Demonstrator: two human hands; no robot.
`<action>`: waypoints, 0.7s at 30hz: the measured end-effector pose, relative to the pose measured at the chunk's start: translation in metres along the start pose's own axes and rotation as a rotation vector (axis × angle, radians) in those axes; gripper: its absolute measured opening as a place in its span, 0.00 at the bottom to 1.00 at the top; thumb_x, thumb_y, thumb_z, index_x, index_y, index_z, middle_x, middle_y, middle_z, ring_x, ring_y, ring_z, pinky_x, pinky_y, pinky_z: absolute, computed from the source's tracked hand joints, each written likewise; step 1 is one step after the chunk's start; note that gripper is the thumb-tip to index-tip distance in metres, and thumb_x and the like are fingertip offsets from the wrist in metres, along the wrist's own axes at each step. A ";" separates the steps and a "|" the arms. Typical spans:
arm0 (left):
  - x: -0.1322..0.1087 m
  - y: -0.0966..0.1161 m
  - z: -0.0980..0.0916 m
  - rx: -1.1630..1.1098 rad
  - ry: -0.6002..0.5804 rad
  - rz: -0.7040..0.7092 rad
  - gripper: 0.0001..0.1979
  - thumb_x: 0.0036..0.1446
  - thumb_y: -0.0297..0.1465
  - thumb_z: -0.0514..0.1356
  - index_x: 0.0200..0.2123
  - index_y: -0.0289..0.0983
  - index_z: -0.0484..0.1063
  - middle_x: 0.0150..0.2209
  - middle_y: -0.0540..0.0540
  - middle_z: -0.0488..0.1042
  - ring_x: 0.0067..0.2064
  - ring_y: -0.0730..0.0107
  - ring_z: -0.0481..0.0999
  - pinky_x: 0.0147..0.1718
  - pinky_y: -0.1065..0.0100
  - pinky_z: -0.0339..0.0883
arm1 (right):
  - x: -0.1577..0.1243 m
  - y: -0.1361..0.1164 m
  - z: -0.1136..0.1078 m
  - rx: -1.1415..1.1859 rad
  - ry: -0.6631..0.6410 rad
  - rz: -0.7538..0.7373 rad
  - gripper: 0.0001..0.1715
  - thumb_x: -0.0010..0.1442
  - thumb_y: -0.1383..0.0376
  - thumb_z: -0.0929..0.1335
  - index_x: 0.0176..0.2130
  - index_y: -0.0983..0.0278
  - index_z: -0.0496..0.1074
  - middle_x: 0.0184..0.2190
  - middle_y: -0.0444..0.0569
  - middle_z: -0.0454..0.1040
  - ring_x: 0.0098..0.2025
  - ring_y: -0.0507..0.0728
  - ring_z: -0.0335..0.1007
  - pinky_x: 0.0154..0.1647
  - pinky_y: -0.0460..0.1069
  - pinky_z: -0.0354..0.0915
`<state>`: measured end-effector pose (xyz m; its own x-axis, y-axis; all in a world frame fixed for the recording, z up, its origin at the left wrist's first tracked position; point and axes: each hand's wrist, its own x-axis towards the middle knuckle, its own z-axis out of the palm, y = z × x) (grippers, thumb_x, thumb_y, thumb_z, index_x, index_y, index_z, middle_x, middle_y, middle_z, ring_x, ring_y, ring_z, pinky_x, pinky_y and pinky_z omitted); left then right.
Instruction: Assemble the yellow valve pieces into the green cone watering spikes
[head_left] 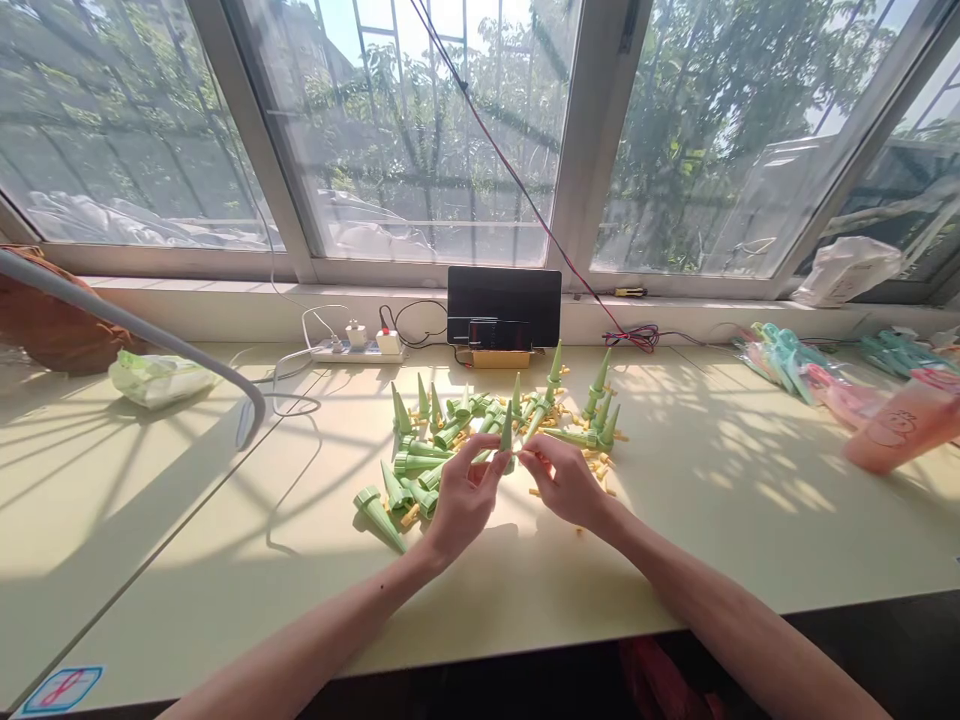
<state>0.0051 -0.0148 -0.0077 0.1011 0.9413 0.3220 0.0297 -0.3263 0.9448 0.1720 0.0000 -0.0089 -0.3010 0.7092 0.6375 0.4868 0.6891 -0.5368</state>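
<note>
My left hand point(466, 497) is closed around a green plastic plant-watering spike point(507, 430), which points upward. Just to its right, my right hand point(562, 482) pinches at the spike's side with thumb and forefinger. What sits between those right fingertips is too small to make out; a bit of yellow shows there. Around both hands lie several more green spikes point(381, 518), some standing point up and others on their sides. Small yellow valve pieces point(600, 468) are scattered by my right hand and among the spikes.
A black tablet point(504, 300) leans at the back behind a phone on a cardboard stand point(501, 358). A power strip point(358, 350) with cables is left of it. A grey curved arm point(187, 320) crosses the left; a pink cup point(904, 420) and bagged items point(795, 365) are right.
</note>
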 end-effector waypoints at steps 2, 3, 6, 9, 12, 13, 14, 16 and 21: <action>0.000 -0.001 0.000 0.009 0.001 -0.002 0.11 0.59 0.39 0.60 0.40 0.38 0.69 0.27 0.51 0.71 0.17 0.82 0.61 0.15 0.76 0.56 | 0.001 -0.001 0.000 0.006 0.010 -0.008 0.14 0.67 0.65 0.61 0.29 0.63 0.64 0.22 0.42 0.63 0.24 0.51 0.58 0.26 0.46 0.57; 0.000 -0.001 0.000 0.015 0.004 -0.003 0.12 0.59 0.40 0.61 0.40 0.39 0.69 0.25 0.52 0.70 0.17 0.81 0.61 0.15 0.76 0.56 | 0.001 -0.001 0.000 0.008 0.014 -0.012 0.14 0.67 0.65 0.61 0.29 0.63 0.64 0.22 0.42 0.63 0.23 0.51 0.57 0.26 0.46 0.57; 0.000 0.002 -0.001 0.041 0.014 -0.010 0.13 0.59 0.41 0.60 0.41 0.39 0.70 0.19 0.55 0.66 0.16 0.79 0.61 0.14 0.76 0.56 | 0.001 -0.003 0.000 0.014 0.042 -0.012 0.14 0.67 0.65 0.61 0.29 0.63 0.65 0.22 0.43 0.64 0.24 0.51 0.59 0.26 0.47 0.58; 0.002 0.009 -0.002 0.072 0.010 -0.038 0.14 0.61 0.42 0.58 0.42 0.39 0.69 0.14 0.57 0.60 0.14 0.78 0.61 0.13 0.76 0.54 | 0.002 -0.004 0.000 0.014 0.097 -0.005 0.12 0.67 0.65 0.61 0.31 0.63 0.66 0.24 0.45 0.67 0.25 0.52 0.62 0.27 0.47 0.59; 0.003 0.014 -0.003 0.080 0.058 -0.073 0.14 0.62 0.44 0.55 0.35 0.39 0.67 0.12 0.58 0.56 0.14 0.78 0.58 0.13 0.77 0.51 | 0.002 -0.005 -0.001 0.009 0.143 -0.015 0.11 0.66 0.65 0.62 0.31 0.63 0.67 0.25 0.45 0.69 0.26 0.52 0.63 0.27 0.47 0.60; 0.004 0.014 -0.003 0.076 0.081 -0.086 0.15 0.63 0.44 0.55 0.32 0.39 0.66 0.12 0.58 0.55 0.13 0.79 0.57 0.13 0.77 0.50 | 0.002 -0.006 -0.001 0.006 0.146 -0.025 0.11 0.66 0.65 0.62 0.32 0.63 0.67 0.25 0.45 0.69 0.26 0.52 0.64 0.26 0.47 0.60; 0.005 0.014 -0.003 0.070 0.103 -0.099 0.16 0.63 0.44 0.54 0.29 0.38 0.64 0.12 0.58 0.54 0.14 0.79 0.56 0.13 0.77 0.49 | 0.002 -0.006 -0.001 0.003 0.145 -0.040 0.10 0.66 0.65 0.62 0.32 0.63 0.68 0.25 0.45 0.69 0.26 0.52 0.64 0.26 0.47 0.61; 0.006 0.013 -0.004 0.058 0.143 -0.118 0.19 0.62 0.45 0.54 0.26 0.38 0.62 0.12 0.58 0.53 0.14 0.80 0.54 0.13 0.77 0.48 | 0.002 -0.007 -0.002 0.000 0.138 -0.075 0.10 0.67 0.65 0.63 0.33 0.63 0.68 0.26 0.46 0.70 0.27 0.52 0.65 0.27 0.47 0.62; 0.008 0.013 -0.004 0.075 0.147 -0.139 0.24 0.62 0.46 0.54 0.20 0.37 0.61 0.14 0.55 0.57 0.15 0.80 0.55 0.15 0.75 0.49 | 0.002 -0.008 -0.003 0.005 0.134 -0.104 0.09 0.67 0.67 0.62 0.36 0.63 0.70 0.28 0.48 0.72 0.29 0.53 0.68 0.28 0.48 0.64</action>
<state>0.0023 -0.0117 0.0076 -0.0553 0.9783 0.1998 0.1075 -0.1931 0.9753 0.1693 -0.0045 -0.0016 -0.2369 0.6079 0.7578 0.4548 0.7587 -0.4664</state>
